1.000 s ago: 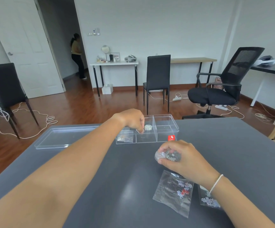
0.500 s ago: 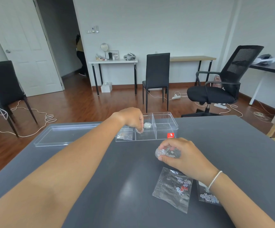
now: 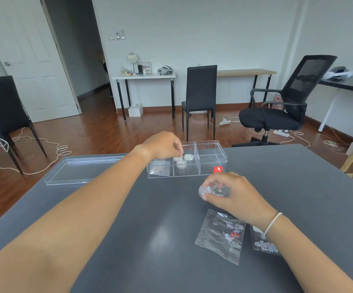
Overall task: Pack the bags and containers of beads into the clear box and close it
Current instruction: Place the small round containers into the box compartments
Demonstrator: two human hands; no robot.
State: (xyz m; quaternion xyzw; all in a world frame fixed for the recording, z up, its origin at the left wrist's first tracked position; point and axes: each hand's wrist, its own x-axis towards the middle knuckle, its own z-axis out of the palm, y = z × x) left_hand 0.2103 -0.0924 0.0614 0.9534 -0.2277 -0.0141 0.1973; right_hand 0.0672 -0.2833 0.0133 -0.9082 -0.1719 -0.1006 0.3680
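The left hand (image 3: 164,145) reaches into the open box (image 3: 187,159) on the table (image 3: 129,229), fingertips pinching a small container (image 3: 177,158) in its middle compartment, while the right hand (image 3: 233,194) grips another container (image 3: 205,189) beside two bead bags (image 3: 220,234).

Head view, down (perhaps slightly forward)

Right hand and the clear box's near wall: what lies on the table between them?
Nothing. In the head view, only bare grey table separates the right hand, which grips a round bead container, from the clear box.
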